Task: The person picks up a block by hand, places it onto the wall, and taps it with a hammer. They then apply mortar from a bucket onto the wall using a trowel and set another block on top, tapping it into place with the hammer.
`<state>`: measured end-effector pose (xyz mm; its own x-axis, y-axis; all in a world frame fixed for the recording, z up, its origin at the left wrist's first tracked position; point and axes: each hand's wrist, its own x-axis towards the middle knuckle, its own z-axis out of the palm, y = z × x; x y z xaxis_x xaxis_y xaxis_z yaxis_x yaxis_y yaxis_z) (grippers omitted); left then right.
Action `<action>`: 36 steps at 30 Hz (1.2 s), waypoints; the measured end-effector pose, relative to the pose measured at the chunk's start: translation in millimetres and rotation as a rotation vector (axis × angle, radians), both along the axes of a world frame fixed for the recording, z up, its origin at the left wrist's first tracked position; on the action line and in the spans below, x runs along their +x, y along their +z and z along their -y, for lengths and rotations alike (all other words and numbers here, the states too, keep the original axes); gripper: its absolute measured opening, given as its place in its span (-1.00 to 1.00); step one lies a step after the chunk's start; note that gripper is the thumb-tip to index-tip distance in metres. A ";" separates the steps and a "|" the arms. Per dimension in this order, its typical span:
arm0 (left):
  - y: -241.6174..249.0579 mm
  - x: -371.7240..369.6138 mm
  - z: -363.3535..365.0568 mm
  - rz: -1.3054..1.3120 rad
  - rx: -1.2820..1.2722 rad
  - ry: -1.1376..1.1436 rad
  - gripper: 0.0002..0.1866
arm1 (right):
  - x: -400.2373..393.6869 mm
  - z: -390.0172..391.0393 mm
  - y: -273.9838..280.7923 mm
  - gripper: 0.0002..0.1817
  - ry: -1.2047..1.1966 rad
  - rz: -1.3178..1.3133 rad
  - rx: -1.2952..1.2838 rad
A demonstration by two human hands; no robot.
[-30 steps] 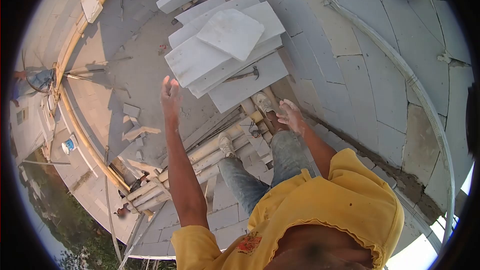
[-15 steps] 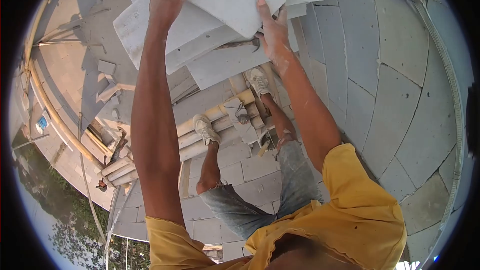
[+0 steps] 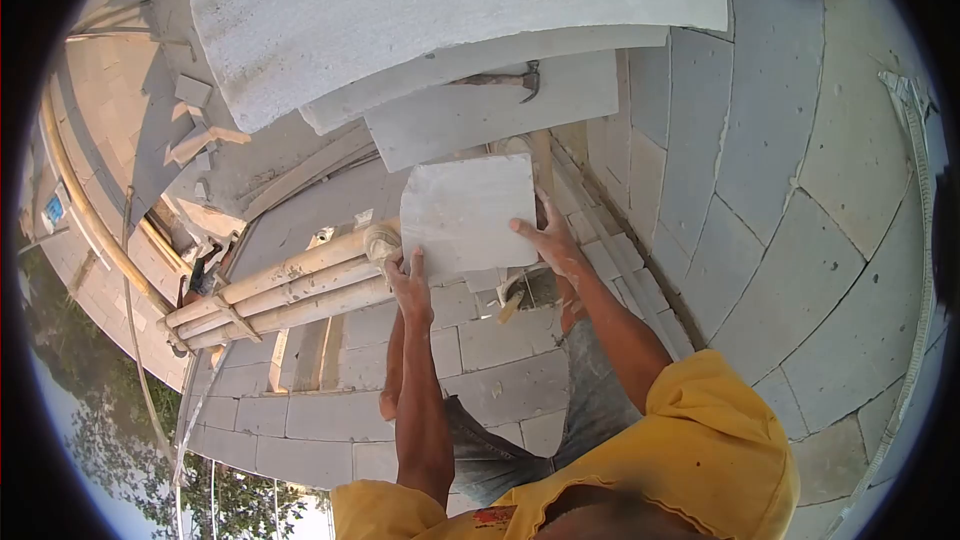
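A light grey concrete block (image 3: pixel 470 210), broken unevenly along one edge, is held between my two hands in front of my legs. My left hand (image 3: pixel 411 290) grips its lower left corner, thumb and fingers pressed to the edge. On its right edge, my right hand (image 3: pixel 553 238) is closed, with the thumb on the top face and the fingers hidden behind. Beyond it, larger grey blocks (image 3: pixel 460 0) lie stacked. A claw hammer (image 3: pixel 515 80) rests on a lower block (image 3: pixel 490 110) of that stack.
Bamboo poles (image 3: pixel 290 285) tied together lie left of my feet, one shoe (image 3: pixel 381 243) on them. A block wall (image 3: pixel 770 160) rises at my right. Broken block pieces (image 3: pixel 195 90) are scattered at the far left. Trees (image 3: pixel 110 390) show below, beyond the edge.
Both my hands have brought the block from above the stack down toward my body, over the bamboo poles. The stack's top block and the hammer now show more fully.
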<state>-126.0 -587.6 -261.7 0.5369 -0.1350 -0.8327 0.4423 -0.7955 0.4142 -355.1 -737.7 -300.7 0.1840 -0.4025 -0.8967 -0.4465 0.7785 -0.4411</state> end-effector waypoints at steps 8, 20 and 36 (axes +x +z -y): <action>-179.0 67.0 11.0 0.067 -0.126 -0.352 -0.34 | 67.7 20.8 -132.8 0.02 -0.027 0.054 -0.209; -48.8 204.1 107.0 0.351 -0.381 0.297 -0.25 | -55.6 253.8 42.4 -0.21 -0.529 -0.304 -0.831; 105.5 257.8 218.0 -0.344 -0.618 0.356 -0.03 | -13.7 367.0 148.3 -0.29 -0.025 -0.571 -0.729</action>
<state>131.8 -805.6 -156.3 0.3605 -0.4958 -0.7901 0.8106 -0.2525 0.5284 -368.8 -1104.7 -152.4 -0.2237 -0.9008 -0.3722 -0.7339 0.4070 -0.5439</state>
